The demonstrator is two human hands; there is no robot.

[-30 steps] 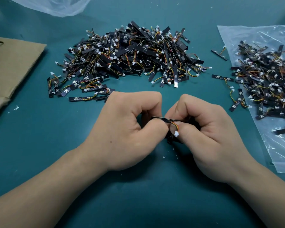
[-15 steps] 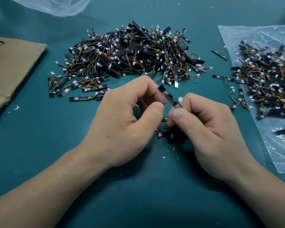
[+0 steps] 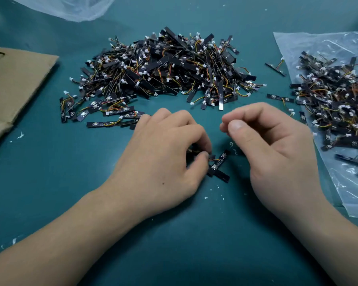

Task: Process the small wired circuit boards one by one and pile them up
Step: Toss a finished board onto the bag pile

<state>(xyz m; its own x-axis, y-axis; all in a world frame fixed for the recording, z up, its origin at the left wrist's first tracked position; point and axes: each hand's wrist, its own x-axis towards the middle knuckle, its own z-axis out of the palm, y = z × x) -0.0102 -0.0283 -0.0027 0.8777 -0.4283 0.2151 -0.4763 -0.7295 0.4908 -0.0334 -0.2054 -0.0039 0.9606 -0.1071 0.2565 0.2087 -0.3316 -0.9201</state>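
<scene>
left hand [image 3: 163,159]: curled down on the table, near-centre; thumb and index finger pinch the wired end of the board cluster
board cluster [image 3: 218,165]: a few small black boards, orange wire; lies on the table between the hands
right hand [image 3: 275,153]: raised off the table, fingers curled, thumb tip against index tip; nothing visible between them
main pile [image 3: 170,73]: boards heaped at back-centre
bag pile [image 3: 335,104]: more boards on a clear plastic bag [image 3: 318,44], right edge
cardboard [image 3: 19,79]: left edge

The teal table [image 3: 50,193] carries a wired-board heap [image 3: 170,73], cardboard [image 3: 15,83] and a plastic bag [image 3: 318,46].
</scene>
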